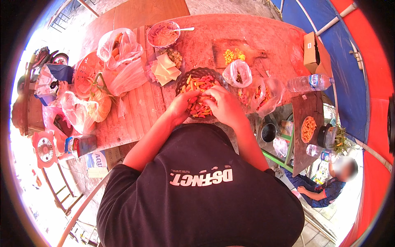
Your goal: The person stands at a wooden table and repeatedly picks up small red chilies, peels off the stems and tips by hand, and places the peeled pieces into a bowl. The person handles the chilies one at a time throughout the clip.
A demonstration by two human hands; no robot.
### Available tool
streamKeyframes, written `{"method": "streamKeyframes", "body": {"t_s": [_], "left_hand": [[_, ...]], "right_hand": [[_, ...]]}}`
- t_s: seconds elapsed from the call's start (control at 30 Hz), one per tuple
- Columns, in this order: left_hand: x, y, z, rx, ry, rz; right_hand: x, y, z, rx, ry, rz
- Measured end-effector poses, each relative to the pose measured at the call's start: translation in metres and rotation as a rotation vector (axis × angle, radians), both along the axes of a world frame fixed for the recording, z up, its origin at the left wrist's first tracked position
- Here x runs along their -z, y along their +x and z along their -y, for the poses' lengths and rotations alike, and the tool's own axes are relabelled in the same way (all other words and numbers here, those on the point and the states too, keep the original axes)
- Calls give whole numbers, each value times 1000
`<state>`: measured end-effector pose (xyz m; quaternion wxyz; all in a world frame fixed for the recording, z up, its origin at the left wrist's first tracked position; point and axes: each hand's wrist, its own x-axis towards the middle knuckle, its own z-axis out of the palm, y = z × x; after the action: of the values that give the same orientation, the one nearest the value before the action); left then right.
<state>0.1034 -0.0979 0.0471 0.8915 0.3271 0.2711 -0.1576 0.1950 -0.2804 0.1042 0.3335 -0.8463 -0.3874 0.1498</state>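
A dark woven-pattern basket [219, 74] full of small red and orange chili peppers [200, 109] stands at the table's near edge. From the left, my left hand [182, 105] reaches over it, fingertips among the chilies. My right hand [226, 103] is bent over the other side, fingers in the chilies too. Whether either hand grips a chili is too small to tell. Right of the basket lie a small clear bag [237, 74] and a plastic bag with more chilies [268, 95]. Behind it, a wooden cutting board [220, 49] bears sliced yellow-green pieces [234, 55].
A plate with pale square sheets [165, 69], a bowl of batter-like mix [163, 35] with a spoon, and plastic bags [123, 49] stand left. A water bottle [308, 83] and a cardboard box [311, 52] are right. Another person [327, 191] sits at lower right.
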Motion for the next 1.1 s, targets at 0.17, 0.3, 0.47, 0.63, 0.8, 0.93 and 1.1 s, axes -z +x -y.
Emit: {"method": "streamKeyframes", "body": {"t_s": [0.17, 0.3, 0.47, 0.63, 0.8, 0.93, 1.1], "left_hand": [[-3, -1, 3, 17, 70, 22], [1, -2, 4, -4, 49, 39], [4, -3, 0, -2, 67, 52], [8, -2, 0, -16, 57, 74], [9, -1, -1, -11, 44, 97], [9, -2, 0, -26, 57, 124], [14, -3, 1, -40, 38, 154]], "right_hand": [[2, 2, -1, 164, 157, -157], [-1, 2, -3, 216, 136, -238], [-8, -2, -1, 94, 130, 10], [-7, -4, -3, 73, 117, 62], [1, -4, -5, 118, 179, -3], [3, -3, -4, 175, 175, 22], [3, -4, -3, 208, 163, -71]]}}
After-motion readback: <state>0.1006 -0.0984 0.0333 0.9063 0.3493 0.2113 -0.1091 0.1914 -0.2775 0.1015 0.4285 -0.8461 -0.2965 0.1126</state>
